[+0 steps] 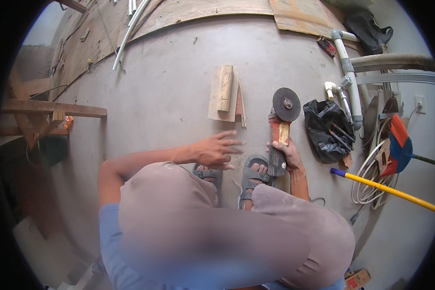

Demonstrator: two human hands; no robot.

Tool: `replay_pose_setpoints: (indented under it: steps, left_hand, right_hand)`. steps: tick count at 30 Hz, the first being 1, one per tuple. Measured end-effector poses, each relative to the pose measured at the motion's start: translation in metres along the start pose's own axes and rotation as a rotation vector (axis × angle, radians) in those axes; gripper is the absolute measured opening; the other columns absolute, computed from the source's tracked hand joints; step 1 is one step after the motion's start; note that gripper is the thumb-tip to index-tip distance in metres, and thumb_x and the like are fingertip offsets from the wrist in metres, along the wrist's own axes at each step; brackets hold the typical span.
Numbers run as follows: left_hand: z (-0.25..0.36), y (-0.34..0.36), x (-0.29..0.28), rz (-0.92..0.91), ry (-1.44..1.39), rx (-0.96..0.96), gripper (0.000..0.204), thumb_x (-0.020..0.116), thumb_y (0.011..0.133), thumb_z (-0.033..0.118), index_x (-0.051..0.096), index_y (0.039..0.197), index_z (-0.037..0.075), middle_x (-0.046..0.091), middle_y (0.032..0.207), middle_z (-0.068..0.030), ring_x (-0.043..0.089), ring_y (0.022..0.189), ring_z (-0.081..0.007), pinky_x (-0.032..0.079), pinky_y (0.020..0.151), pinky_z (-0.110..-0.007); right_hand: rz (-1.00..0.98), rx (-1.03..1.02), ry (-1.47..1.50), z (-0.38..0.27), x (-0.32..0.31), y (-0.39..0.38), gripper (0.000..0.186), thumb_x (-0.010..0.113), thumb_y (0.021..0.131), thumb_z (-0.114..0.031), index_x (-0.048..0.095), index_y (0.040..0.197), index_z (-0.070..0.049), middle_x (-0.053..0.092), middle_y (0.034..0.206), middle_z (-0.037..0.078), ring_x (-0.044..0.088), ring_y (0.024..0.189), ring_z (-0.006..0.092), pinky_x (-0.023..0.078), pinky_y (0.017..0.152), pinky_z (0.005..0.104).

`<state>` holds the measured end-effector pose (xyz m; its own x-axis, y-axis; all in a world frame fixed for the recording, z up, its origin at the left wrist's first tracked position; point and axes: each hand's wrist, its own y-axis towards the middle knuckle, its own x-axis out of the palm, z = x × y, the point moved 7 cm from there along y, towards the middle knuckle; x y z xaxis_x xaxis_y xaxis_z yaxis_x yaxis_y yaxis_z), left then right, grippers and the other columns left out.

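My right hand (289,155) grips the body of an angle grinder (279,129), a red and black one. Its dark cutting disc (286,104) points away from me, with no guard seen around it. In front of my left knee, my left hand (219,150) is held out with its fingers spread and nothing in it. Beyond that hand, a short wood block (225,89) lies on a flat piece of board (215,102) on the floor. A thin reddish wood strip (240,107) leans along the board's right side.
A black plastic bag (324,126) with tools lies right of the grinder, beside white PVC pipes (349,82). Farther right are a coiled white cable (369,181) and a yellow pole (396,191). Plywood sheets (198,12) line the far side. A wooden beam (58,108) juts in from the left.
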<state>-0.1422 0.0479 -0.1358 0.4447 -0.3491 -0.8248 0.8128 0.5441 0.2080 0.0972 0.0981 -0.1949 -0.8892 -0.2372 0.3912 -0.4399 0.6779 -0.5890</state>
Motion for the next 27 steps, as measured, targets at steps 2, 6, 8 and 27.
replay_pose_setpoints:
  steps: [2,6,8,27]
  left_hand:
    - [0.0,-0.007,-0.018,0.2,-0.075,0.007,0.02,0.077,0.085,0.024,0.066,0.082,0.007,0.066,0.125,-0.0134,0.054,0.128,-0.033,0.045,0.105,-0.05]
    - [-0.088,-0.035,-0.05,0.71,-0.021,-0.935,0.066,0.076,0.086,0.036,0.049,0.136,0.004,0.04,0.143,-0.0283,0.043,0.13,-0.0424,0.036,0.109,-0.05]
    - [-0.11,-0.027,-0.034,0.686,-0.025,-1.015,0.08,0.077,0.084,0.043,0.042,0.142,0.002,0.037,0.145,-0.0294,0.041,0.133,-0.043,0.035,0.111,-0.051]
    - [-0.084,-0.059,-0.085,1.066,-2.465,0.266,0.081,0.063,0.093,0.047,0.031,0.154,0.005,0.032,0.155,-0.024,0.05,0.125,-0.0303,0.05,0.1,-0.043]
  right_hand:
    - [0.014,0.003,0.027,0.002,-0.003,-0.002,0.046,0.07,0.091,-0.025,0.049,0.124,-0.002,0.068,0.097,0.011,0.07,0.081,0.0171,0.059,0.071,0.0297]
    - [0.024,0.018,0.083,0.007,-0.006,-0.001,0.048,0.068,0.093,-0.03,0.048,0.127,-0.002,0.068,0.097,0.012,0.07,0.078,0.0176,0.06,0.069,0.0295]
    - [0.025,-0.011,0.06,0.003,-0.006,-0.002,0.049,0.067,0.093,-0.031,0.048,0.127,-0.001,0.068,0.097,0.012,0.07,0.078,0.0177,0.06,0.069,0.0296]
    - [-0.053,-0.058,-0.059,0.003,0.01,-0.01,0.047,0.074,0.085,-0.026,0.052,0.119,-0.003,0.066,0.1,0.009,0.071,0.085,0.0199,0.062,0.07,0.0324]
